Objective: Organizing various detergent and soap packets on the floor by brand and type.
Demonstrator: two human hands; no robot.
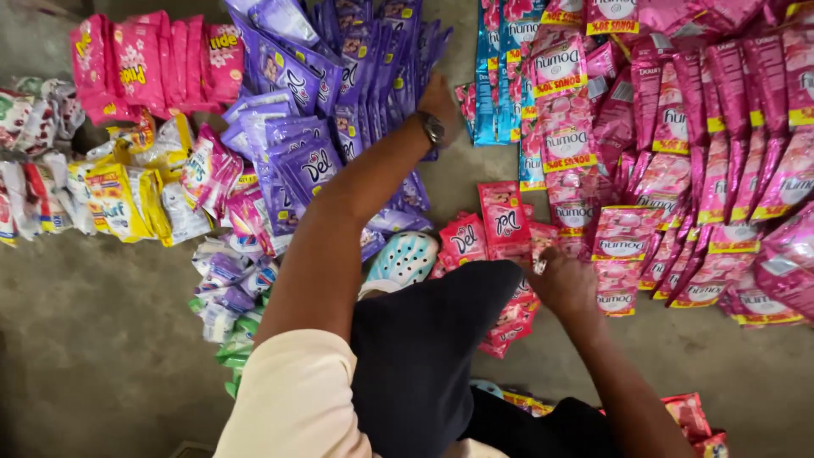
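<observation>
Purple sachets (356,68) are what the left hand (439,100) is on right now: a fanned-out bunch of little detergent-type packets lying on the floor at the top middle of the view, just beside a strip of blue sachets (492,76). The arm stretches well forward, a wristwatch (432,129) on the wrist, and the hand rests on the right edge of the purple fan. The fingers are tucked behind the hand, so whether it's gripping a packet or just pressing on them can't be told from here.

The right hand (564,284) is down low, knuckles up, fingers curled into the small pink-red sachets (500,220) just in front of the person's knee. It looks like it's pinching one, though the grip itself is hidden.

Judging by the neat colour groups, this looks like the sorting-and-laying-out stage, pretty far along. Any next move would need a light touch, since these strips overlap and dragging one would shift its neighbours.

Around that: a big spread of shiny pink sachets (704,153) fills the right side, bright pink packets (153,64) sit top left, and yellow and white packets (127,195) lie at the left. A light blue clog (405,259) pokes out near the knee.

Everything sits on a bare grey concrete floor (93,356), a bit stained. No walls or furniture show.
</observation>
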